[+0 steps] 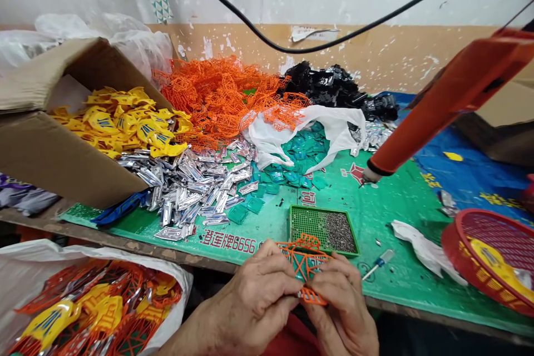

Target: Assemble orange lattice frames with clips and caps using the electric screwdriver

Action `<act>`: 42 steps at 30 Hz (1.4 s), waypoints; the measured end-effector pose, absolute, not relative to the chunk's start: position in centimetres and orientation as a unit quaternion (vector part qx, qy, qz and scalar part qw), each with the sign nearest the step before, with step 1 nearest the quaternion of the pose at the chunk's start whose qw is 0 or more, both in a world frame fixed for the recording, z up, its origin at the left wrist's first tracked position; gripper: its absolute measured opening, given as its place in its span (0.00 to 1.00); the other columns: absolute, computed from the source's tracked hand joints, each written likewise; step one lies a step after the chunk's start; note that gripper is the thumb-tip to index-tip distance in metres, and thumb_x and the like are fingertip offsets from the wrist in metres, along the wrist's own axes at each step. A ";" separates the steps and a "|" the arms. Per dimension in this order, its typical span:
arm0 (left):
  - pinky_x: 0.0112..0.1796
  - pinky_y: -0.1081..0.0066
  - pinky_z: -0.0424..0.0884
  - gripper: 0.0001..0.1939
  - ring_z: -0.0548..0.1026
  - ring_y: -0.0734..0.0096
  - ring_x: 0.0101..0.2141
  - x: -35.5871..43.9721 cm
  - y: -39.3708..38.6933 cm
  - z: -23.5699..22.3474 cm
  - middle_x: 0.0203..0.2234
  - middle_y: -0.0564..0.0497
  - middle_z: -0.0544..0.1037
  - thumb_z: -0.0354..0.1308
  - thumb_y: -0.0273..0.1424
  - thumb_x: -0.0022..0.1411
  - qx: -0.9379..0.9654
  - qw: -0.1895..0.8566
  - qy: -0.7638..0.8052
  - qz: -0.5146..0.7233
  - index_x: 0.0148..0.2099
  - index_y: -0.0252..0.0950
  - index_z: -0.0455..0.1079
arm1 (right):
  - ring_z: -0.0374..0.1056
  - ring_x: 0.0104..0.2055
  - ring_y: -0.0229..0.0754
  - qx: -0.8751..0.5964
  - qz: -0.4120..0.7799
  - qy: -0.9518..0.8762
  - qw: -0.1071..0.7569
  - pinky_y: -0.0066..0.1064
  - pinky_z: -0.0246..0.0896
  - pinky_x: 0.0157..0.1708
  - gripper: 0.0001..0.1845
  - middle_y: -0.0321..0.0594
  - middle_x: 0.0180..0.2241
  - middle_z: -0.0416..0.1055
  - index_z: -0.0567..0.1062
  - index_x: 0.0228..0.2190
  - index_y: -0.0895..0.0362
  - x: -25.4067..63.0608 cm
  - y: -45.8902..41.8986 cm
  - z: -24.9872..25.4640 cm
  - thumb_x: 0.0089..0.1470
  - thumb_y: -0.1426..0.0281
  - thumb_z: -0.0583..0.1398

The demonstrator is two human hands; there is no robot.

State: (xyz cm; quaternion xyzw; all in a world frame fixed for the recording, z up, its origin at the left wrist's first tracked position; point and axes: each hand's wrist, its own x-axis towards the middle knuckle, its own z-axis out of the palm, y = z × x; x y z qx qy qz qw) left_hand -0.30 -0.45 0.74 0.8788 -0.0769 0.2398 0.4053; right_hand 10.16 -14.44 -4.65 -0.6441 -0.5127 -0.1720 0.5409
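Left hand (261,289): your fingers curled nearly closed, pinching the orange frame (307,261)
Right hand (344,303): your fingers bent, gripping its opposite side
Orange frame: between your hands, just in front of the green tray (306,222)
Screwdriver (384,258): lying right of the tray
Silver pieces (189,194): heaped left of the tray

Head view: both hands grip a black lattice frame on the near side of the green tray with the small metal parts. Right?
Not quite: the lattice frame is orange, not black, as the head view shows. The left hand and right hand do grip it on the near side of the green tray with the small metal parts.
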 end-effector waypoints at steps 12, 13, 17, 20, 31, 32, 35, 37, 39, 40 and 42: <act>0.40 0.65 0.63 0.07 0.69 0.68 0.35 -1.1 1.9 0.8 0.29 0.50 0.77 0.56 0.19 0.62 0.896 0.339 -0.098 0.270 0.40 0.34 0.71 | 0.65 0.42 0.45 -0.600 -0.147 -0.612 0.495 0.42 0.62 0.43 0.07 0.41 0.32 0.73 0.72 0.37 0.57 12.9 -14.0 -2.0 0.53 0.76 0.61; 0.42 0.64 0.63 0.07 0.69 0.68 0.36 -1.1 1.9 0.8 0.29 0.51 0.77 0.56 0.19 0.62 0.899 0.328 -0.100 0.273 0.40 0.35 0.71 | 0.65 0.43 0.45 -0.603 -0.143 -0.616 0.486 0.42 0.61 0.44 0.05 0.40 0.31 0.73 0.73 0.35 0.56 12.9 -14.1 -1.8 0.54 0.76 0.60; 0.53 0.56 0.55 0.10 0.68 0.63 0.44 -1.0 1.3 0.8 0.33 0.52 0.79 0.55 0.18 0.61 0.921 0.265 -0.076 0.276 0.41 0.37 0.71 | 0.65 0.40 0.45 -0.608 -0.149 -0.612 0.484 0.45 0.59 0.46 0.05 0.39 0.28 0.74 0.73 0.32 0.57 12.5 -14.3 -2.1 0.54 0.77 0.60; 0.55 0.53 0.52 0.09 0.69 0.63 0.42 -0.9 0.7 0.9 0.31 0.52 0.78 0.52 0.19 0.62 0.947 0.212 -0.050 0.236 0.38 0.36 0.70 | 0.66 0.36 0.42 -0.600 -0.135 -0.608 0.502 0.43 0.61 0.43 0.05 0.39 0.27 0.73 0.73 0.32 0.58 12.4 -14.1 -2.3 0.53 0.79 0.60; 0.33 0.73 0.60 0.09 0.67 0.72 0.30 -0.7 1.3 2.3 0.28 0.53 0.71 0.48 0.23 0.63 0.904 0.425 0.048 -0.012 0.32 0.36 0.67 | 0.68 0.34 0.40 -0.580 -0.018 -0.625 0.522 0.35 0.69 0.36 0.05 0.37 0.29 0.71 0.73 0.34 0.54 12.4 -11.2 -1.8 0.59 0.68 0.58; 0.33 0.73 0.60 0.11 0.66 0.72 0.30 -0.6 1.6 1.8 0.28 0.53 0.71 0.47 0.26 0.64 0.883 0.464 0.072 0.000 0.31 0.36 0.67 | 0.68 0.38 0.42 -0.595 -0.031 -0.616 0.516 0.36 0.69 0.38 0.07 0.39 0.33 0.72 0.73 0.39 0.54 12.5 -11.0 -1.9 0.58 0.67 0.59; 0.31 0.73 0.58 0.17 0.63 0.71 0.29 -0.4 2.9 0.3 0.25 0.54 0.68 0.47 0.37 0.66 0.805 0.567 0.172 0.034 0.29 0.35 0.69 | 0.64 0.51 0.49 -0.660 -0.128 -0.544 0.503 0.45 0.65 0.50 0.27 0.47 0.48 0.67 0.67 0.54 0.53 14.6 -12.0 -1.5 0.53 0.68 0.63; 0.31 0.73 0.58 0.18 0.63 0.70 0.29 -0.4 3.6 -0.5 0.25 0.54 0.68 0.50 0.42 0.64 0.755 0.614 0.229 0.039 0.31 0.35 0.73 | 0.63 0.53 0.51 -0.710 -0.285 -0.415 0.493 0.50 0.63 0.51 0.29 0.45 0.49 0.67 0.68 0.54 0.50 17.8 -13.6 -0.3 0.50 0.67 0.65; 0.32 0.72 0.59 0.17 0.65 0.69 0.31 -0.4 3.8 -1.1 0.26 0.53 0.71 0.54 0.43 0.60 0.709 0.653 0.265 0.035 0.35 0.35 0.76 | 0.66 0.50 0.53 -0.683 -0.407 -0.267 0.545 0.48 0.67 0.43 0.29 0.45 0.49 0.66 0.71 0.52 0.50 22.0 -15.0 1.4 0.47 0.66 0.67; 0.32 0.72 0.60 0.18 0.66 0.68 0.31 -0.3 3.8 -1.3 0.26 0.52 0.73 0.55 0.43 0.59 0.689 0.668 0.279 0.032 0.36 0.34 0.76 | 0.66 0.50 0.54 -0.678 -0.434 -0.215 0.552 0.47 0.67 0.40 0.30 0.48 0.50 0.66 0.72 0.51 0.52 24.1 -15.5 2.4 0.44 0.64 0.68; 0.32 0.72 0.61 0.19 0.68 0.67 0.30 0.0 3.5 -1.5 0.26 0.52 0.74 0.57 0.44 0.56 0.663 0.684 0.302 0.029 0.37 0.34 0.77 | 0.63 0.52 0.58 -0.712 -0.393 -0.175 0.555 0.48 0.65 0.39 0.43 0.53 0.54 0.61 0.69 0.53 0.55 27.8 -15.5 4.1 0.32 0.64 0.73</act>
